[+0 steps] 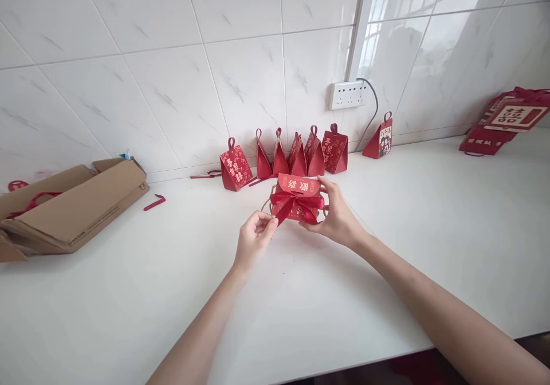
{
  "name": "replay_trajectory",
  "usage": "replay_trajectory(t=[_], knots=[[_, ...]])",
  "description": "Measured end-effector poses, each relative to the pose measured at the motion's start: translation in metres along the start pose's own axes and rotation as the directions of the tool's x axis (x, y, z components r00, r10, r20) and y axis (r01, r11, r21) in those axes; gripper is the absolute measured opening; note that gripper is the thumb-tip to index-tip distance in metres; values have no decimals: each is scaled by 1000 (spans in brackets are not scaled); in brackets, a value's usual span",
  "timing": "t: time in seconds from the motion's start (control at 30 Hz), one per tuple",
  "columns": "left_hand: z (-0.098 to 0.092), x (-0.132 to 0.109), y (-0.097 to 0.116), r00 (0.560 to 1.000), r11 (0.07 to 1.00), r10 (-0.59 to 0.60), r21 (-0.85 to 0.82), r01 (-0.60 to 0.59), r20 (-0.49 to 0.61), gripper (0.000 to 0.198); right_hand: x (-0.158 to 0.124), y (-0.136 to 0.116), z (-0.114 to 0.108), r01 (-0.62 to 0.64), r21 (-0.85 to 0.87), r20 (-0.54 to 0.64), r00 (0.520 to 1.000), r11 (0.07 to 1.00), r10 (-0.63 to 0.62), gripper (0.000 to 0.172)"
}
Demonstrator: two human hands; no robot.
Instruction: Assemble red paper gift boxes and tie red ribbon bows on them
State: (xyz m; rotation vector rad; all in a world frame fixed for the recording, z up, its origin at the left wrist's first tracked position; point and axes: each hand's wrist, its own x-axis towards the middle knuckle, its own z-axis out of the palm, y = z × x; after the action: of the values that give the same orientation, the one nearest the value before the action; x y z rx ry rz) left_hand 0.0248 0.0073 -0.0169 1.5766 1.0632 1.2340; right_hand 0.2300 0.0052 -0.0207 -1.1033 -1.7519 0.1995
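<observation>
A small red gift box with gold characters is held over the white table. Around its front a dark red ribbon is tied in a bow, and thin twisted cord handles show at its sides. My right hand grips the box's right side, thumb below and fingers above. At the lower left of the box, my left hand pinches a ribbon tail between thumb and fingers.
Several red triangular boxes stand along the tiled wall, with another farther right. An open cardboard box lies left, near a red strip. Red bags sit back right. A power strip is on the wall.
</observation>
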Motion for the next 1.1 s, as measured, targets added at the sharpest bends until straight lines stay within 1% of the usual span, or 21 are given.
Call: replay_trajectory(t=[0.1, 0.2, 0.3, 0.4, 0.5, 0.6, 0.73, 0.8, 0.87, 0.93, 1.0, 1.07, 1.1], knots=[[1, 0, 0, 1000, 1000, -9, 17, 9, 27, 27, -1, 0, 1, -38, 49, 13, 999, 998, 38, 91], [2, 0, -2, 1000, 999, 3, 50, -3, 15, 26, -1, -1, 2, -76, 101, 21, 997, 992, 74, 89], [2, 1, -3, 1000, 997, -4, 80, 2, 25, 26, 0, -4, 2, -143, 155, 25, 990, 978, 140, 91], [1, 2, -3, 999, 996, -14, 90, 11, 40, 27, 1, -7, 2, -215, 237, 63, 976, 947, 206, 91], [1, 1, -2, 999, 996, 16, 87, -19, 32, 27, 1, -8, 1, -235, 294, 98, 972, 926, 216, 90], [0, 0, -1, 999, 995, 33, 96, -35, 20, 27, 0, -6, 0, -229, 293, 115, 972, 928, 204, 88], [0, -2, 0, 999, 991, 51, 123, -49, -6, 25, 0, -4, 0, -219, 293, 109, 975, 931, 195, 91], [0, -3, 0, 997, 992, 78, 99, -75, -24, 24, 1, -5, 0, -244, 311, 109, 969, 918, 220, 92], [-2, -4, 0, 989, 990, 136, 28, -135, -58, 23, 3, -8, -2, -295, 372, 130, 955, 880, 266, 87], [-5, -4, -1, 971, 974, 207, -65, -216, -122, 23, 6, -10, -5, -366, 462, 182, 931, 808, 317, 76], [-9, -3, -2, 947, 957, 241, -109, -268, -214, 25, 7, -10, -7, -443, 559, 270, 897, 701, 352, 61], [-12, -2, -3, 928, 959, 225, -102, -265, -296, 27, 8, -7, -9, -521, 632, 370, 853, 574, 367, 48], [-12, -1, -3, 923, 964, 212, -90, -252, -322, 28, 7, -6, -9, -556, 655, 414, 830, 512, 373, 45]])
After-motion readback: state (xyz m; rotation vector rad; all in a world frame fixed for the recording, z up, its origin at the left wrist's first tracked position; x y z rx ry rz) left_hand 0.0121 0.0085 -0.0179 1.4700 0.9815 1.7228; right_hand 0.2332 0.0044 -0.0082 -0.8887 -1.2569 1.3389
